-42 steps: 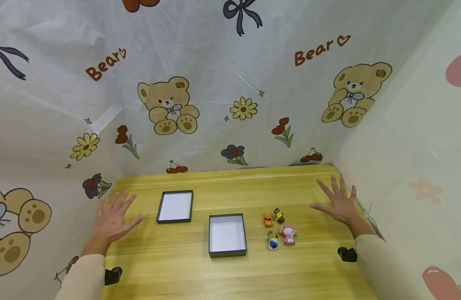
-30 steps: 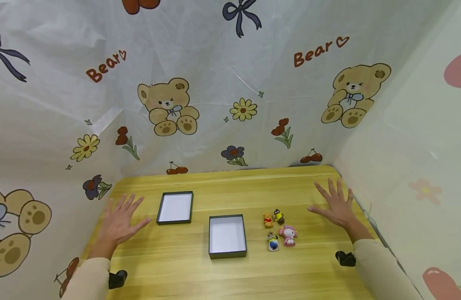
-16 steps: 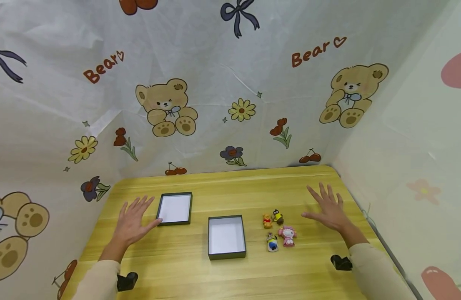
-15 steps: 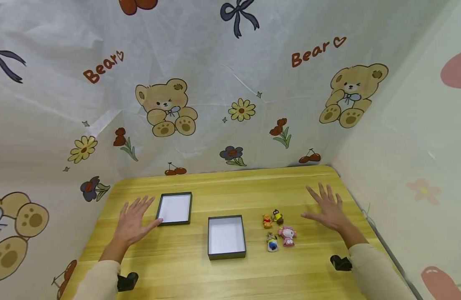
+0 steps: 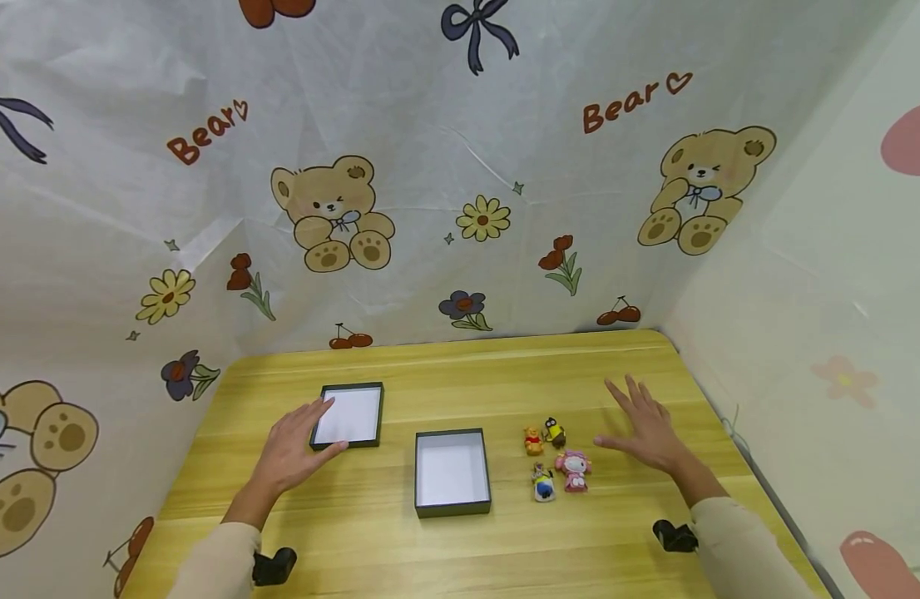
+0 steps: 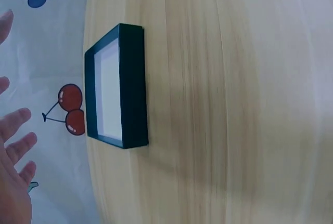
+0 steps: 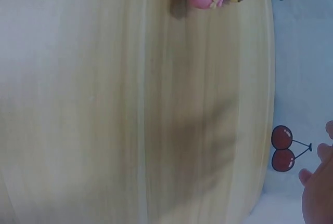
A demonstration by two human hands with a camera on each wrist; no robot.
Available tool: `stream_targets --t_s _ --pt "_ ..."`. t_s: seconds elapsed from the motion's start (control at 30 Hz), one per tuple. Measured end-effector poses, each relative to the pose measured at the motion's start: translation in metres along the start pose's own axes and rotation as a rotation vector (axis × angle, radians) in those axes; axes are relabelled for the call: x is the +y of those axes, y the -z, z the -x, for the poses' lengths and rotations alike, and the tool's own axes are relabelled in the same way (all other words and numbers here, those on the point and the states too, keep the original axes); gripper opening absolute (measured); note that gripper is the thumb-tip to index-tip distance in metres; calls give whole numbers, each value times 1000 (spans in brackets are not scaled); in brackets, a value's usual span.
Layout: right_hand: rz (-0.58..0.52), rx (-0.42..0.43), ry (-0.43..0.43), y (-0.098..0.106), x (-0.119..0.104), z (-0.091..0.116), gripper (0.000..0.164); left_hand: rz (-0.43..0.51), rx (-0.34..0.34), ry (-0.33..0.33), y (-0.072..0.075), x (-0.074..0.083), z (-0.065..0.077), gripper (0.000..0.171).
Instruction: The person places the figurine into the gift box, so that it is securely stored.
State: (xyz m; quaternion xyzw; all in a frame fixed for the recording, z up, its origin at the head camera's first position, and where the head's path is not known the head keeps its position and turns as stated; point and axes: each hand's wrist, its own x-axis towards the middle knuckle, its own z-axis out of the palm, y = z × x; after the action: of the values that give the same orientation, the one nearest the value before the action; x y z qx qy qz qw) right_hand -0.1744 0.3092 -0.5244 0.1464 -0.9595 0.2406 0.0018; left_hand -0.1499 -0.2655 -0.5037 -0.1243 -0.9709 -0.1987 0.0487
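Note:
My left hand hovers at the near left corner of a shallow dark-rimmed box lid, thumb and fingers spread and holding nothing. In the left wrist view the lid stands apart from the fingers. My right hand is in the air right of several small figurines, its fingers spread. Those are a pink figurine, a bear in a red shirt, a yellow-and-black figurine and a blue-and-yellow one. A deeper open box with a white inside sits at mid-table.
The wood-grain table meets a printed cloth wall at the back. Another pale wall runs along the right side, with a cable near the table's edge. Black wrist cameras sit on both sleeves.
My left hand has moved rightward from the left side to the lid, its fingers coming closer together. My right hand has drifted left and nearer to the figurines. Boxes and figurines stay put.

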Motion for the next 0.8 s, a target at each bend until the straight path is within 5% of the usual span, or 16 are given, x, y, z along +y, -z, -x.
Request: stream_targets --t_s 0.47,0.8 --pt "-57 13 16 -19 -3 4 98 153 10 3 -23 17 1 74" --pt "-82 9 21 -29 -11 7 97 294 -40 73 -36 27 5 74"
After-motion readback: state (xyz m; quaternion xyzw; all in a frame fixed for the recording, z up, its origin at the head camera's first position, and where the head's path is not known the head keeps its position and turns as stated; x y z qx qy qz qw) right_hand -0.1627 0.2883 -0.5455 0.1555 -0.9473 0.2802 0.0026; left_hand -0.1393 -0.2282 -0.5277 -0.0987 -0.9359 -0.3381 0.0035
